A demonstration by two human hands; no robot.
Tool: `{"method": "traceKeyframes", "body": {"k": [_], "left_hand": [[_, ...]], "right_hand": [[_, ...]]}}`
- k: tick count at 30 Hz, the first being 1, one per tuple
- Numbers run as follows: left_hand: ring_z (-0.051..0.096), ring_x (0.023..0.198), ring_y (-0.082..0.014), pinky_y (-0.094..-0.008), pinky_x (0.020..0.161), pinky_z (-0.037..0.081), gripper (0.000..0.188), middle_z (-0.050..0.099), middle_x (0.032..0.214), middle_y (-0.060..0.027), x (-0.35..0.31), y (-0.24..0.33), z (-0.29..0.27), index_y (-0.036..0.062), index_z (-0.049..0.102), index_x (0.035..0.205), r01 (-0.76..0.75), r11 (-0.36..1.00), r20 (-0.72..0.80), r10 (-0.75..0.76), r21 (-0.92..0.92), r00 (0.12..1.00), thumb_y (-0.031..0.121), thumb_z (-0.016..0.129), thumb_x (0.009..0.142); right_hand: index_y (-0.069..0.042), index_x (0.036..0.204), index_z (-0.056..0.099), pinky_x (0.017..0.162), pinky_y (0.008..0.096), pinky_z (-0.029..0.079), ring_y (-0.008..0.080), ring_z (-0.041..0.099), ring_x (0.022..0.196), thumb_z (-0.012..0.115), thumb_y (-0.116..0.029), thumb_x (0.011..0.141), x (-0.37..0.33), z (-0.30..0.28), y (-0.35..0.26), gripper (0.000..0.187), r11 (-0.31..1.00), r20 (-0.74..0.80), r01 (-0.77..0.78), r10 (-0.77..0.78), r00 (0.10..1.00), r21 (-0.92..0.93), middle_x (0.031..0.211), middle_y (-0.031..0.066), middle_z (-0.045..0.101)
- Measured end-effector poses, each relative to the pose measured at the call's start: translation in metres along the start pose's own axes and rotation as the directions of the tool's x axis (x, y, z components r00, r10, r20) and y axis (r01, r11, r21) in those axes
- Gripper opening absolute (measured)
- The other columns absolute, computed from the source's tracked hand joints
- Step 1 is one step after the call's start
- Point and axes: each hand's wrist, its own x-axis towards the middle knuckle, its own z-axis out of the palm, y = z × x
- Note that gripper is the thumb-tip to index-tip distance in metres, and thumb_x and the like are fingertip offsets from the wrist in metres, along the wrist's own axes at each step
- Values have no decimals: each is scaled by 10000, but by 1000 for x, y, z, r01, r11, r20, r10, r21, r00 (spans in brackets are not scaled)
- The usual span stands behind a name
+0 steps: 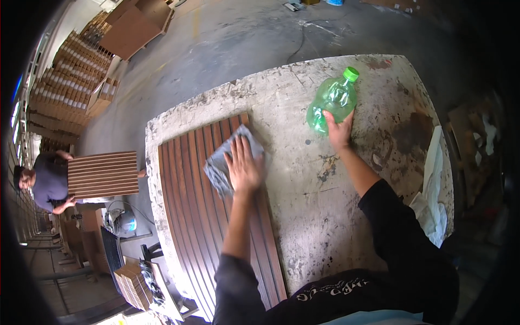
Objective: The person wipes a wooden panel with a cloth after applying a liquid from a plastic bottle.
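A dark brown slatted wood panel (187, 184) lies lengthwise on the left part of a stained, pale worktable (303, 179). My left hand (242, 165) is spread flat over a crumpled grey cloth (218, 169), pressing it onto the panel's slats near the far end; the hand is slightly blurred. To the right, my right hand (341, 131) grips a clear green plastic bottle (337, 98) round its lower side. The bottle is tilted, with its green cap on, above or on the bare tabletop; whether it touches I cannot tell.
White crumpled sheeting (431, 200) hangs along the table's right edge. At the left, a co-worker (50, 181) holds another slatted panel (103, 174). A bucket (125, 221) and bundled boards (133, 284) stand beside the table; stacked goods (67, 81) line the far left.
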Motion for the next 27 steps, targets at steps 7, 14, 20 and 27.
{"method": "traceKeyframes", "body": {"k": [7,14,20,27], "left_hand": [[72,1406,-324,-565,1108,51,751,112,1520,-153,-256,18,-17,53,127,1456,77,993,217,-57,-87,975,561,243,915],[149,1392,-349,-588,1090,61,955,184,1491,-213,-89,5,0,9,190,1439,-72,997,100,72,-3,992,737,224,821],[150,1397,-324,-533,1110,103,884,207,1500,-159,102,-48,-5,14,201,1438,143,988,-113,-136,51,984,670,298,854],[167,1383,-372,-586,1081,108,942,199,1482,-229,-39,-15,11,-31,183,1428,-54,999,-15,54,-3,998,700,278,841]], "right_hand": [[21,1358,246,936,349,409,249,497,1088,742,-214,782,-5,-3,-23,796,981,83,39,-55,995,190,1249,174,465],[41,1339,253,896,343,443,238,535,1043,743,-152,770,0,-18,4,775,972,63,98,-113,992,215,1197,178,502],[53,1341,246,898,344,442,245,542,1040,731,-132,765,-10,4,-5,776,951,132,82,-126,983,298,1196,180,507],[32,1355,232,926,336,420,243,519,1065,717,-90,769,5,-23,0,771,986,52,105,-112,992,130,1245,181,467]]}}
